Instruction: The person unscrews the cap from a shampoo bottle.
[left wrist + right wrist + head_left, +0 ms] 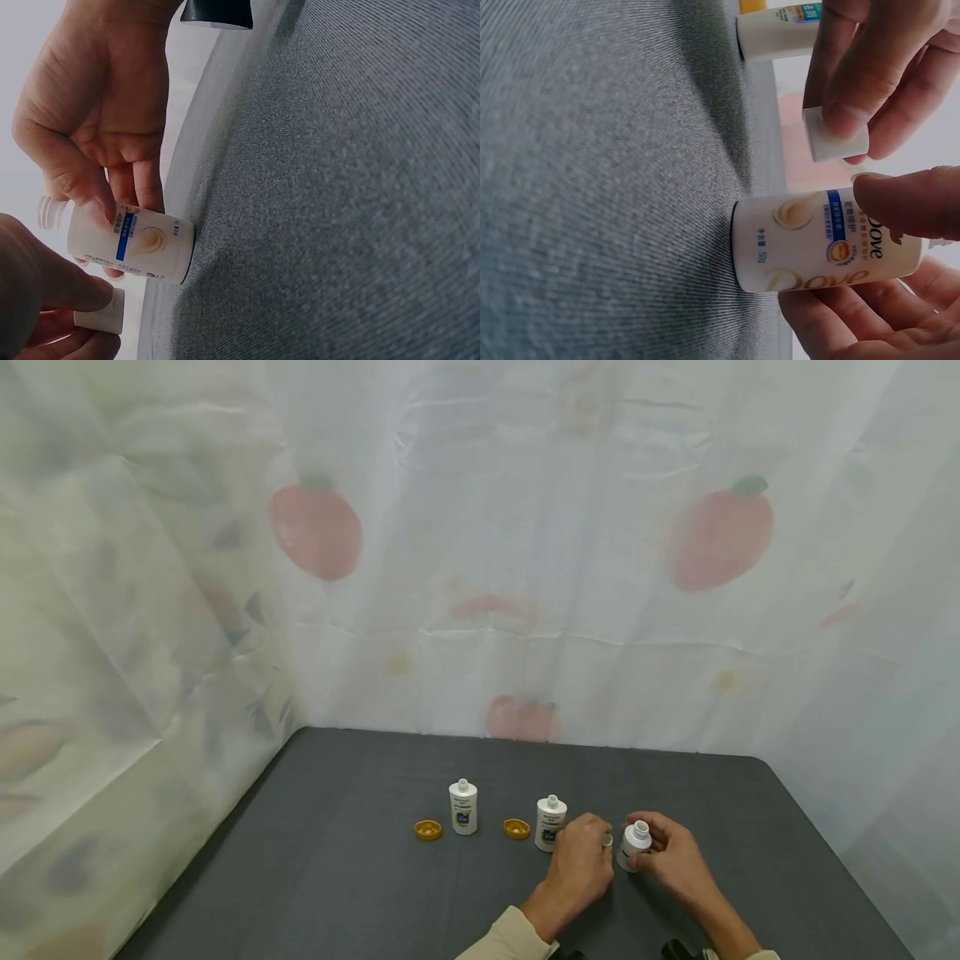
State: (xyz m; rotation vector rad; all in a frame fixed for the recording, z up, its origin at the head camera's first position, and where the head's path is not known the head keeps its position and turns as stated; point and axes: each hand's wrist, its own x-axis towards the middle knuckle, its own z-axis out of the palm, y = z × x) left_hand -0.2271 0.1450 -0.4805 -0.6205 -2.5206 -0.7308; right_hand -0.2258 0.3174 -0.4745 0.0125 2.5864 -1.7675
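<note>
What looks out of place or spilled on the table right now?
Nothing spilled or damaged. All three bottles stand upright and uncapped: the left bottle, the middle bottle, and the bottle gripped by the right hand. Two yellow caps lie loose; the left hand pinches a white cap.

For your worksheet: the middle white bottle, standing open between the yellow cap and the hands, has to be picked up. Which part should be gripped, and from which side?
Probably grip the middle bottle round its straight body, below the narrow open neck, which offers little hold. It stands upright, so come from above or the near side: the left hand sits close on one side and a yellow cap lies on the other.
</note>
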